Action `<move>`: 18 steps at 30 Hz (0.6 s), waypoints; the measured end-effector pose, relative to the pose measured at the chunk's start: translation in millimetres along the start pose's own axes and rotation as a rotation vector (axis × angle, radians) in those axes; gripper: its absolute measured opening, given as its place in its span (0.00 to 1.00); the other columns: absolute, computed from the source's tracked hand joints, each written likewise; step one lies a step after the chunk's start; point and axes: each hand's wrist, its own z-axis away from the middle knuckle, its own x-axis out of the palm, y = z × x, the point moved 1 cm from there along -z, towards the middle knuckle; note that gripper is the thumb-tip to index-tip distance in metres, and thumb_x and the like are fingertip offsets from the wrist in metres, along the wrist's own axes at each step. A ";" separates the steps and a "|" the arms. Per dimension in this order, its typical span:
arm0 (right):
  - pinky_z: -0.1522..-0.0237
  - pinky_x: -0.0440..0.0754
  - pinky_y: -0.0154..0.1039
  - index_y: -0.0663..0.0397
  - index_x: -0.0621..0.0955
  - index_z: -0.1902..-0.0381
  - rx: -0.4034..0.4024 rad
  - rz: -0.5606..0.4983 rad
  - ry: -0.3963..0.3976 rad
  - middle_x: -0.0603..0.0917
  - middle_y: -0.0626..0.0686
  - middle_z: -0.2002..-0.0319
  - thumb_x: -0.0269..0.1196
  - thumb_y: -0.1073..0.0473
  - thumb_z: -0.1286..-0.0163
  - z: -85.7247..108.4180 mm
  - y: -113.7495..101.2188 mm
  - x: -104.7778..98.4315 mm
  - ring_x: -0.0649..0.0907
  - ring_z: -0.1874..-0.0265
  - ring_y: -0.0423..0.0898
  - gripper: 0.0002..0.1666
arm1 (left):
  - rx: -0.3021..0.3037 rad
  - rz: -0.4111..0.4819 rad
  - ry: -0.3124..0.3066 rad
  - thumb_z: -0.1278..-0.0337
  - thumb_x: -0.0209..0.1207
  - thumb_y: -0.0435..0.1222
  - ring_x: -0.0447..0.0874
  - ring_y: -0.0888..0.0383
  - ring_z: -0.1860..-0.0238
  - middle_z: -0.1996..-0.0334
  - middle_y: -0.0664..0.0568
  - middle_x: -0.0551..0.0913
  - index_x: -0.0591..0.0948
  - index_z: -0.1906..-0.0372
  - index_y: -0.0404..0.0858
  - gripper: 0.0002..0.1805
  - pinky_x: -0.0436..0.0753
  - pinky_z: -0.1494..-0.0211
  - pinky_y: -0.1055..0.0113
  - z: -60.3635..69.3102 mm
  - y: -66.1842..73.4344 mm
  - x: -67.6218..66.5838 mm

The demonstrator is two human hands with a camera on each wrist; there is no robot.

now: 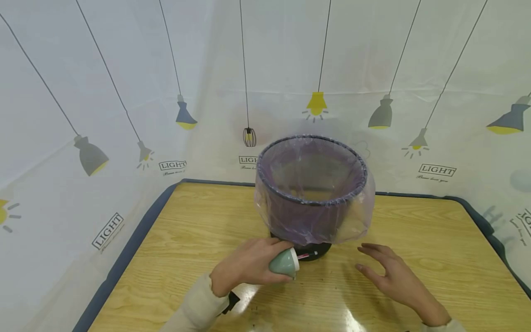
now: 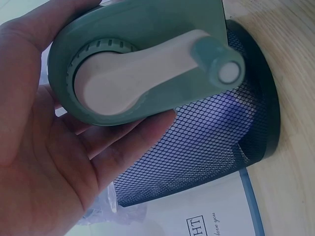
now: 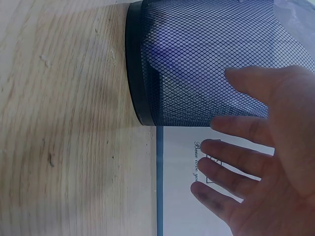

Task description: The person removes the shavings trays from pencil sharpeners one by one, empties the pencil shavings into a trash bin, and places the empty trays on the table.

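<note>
My left hand [image 1: 257,260] grips a green pencil sharpener [image 1: 283,263] with a white front edge, close to the near side of the bin. In the left wrist view the pencil sharpener [image 2: 142,105] shows a pale crank handle [image 2: 147,66] with a green knob, and fingers curl round its body. A dark mesh wastebasket [image 3: 197,59] stands upright on the table, lined with a thin purple plastic bag [image 1: 358,216] folded over its rim. To the bin's right, my right hand [image 1: 390,274] hovers with fingers spread, holding nothing.
The wooden table [image 1: 199,207] has a dark blue edge [image 1: 137,244]. Behind it hangs a white sheet [image 1: 274,55] printed with lamps. A small red and white strip [image 1: 306,255] shows in front of the bin's base; what it belongs to is unclear.
</note>
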 end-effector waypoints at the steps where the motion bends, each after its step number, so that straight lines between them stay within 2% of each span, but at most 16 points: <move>1: 0.52 0.80 0.64 0.62 0.81 0.44 -0.003 0.002 0.001 0.80 0.63 0.44 0.68 0.57 0.34 -0.3 -0.8 0.1 0.79 0.46 0.64 0.23 | 0.003 -0.003 -0.002 0.47 0.68 0.57 0.81 0.65 0.61 0.50 0.56 0.82 0.74 0.34 0.49 0.37 0.78 0.66 0.76 -0.5 0.7 -0.2; 18: 0.52 0.82 0.59 0.62 0.81 0.44 -0.016 -0.019 -0.009 0.82 0.60 0.45 0.67 0.57 0.33 -6.0 -6.7 5.8 0.82 0.47 0.61 0.22 | 0.066 -0.002 0.010 0.46 0.68 0.56 0.80 0.66 0.63 0.50 0.57 0.81 0.73 0.34 0.49 0.36 0.77 0.66 0.78 -7.0 5.9 0.4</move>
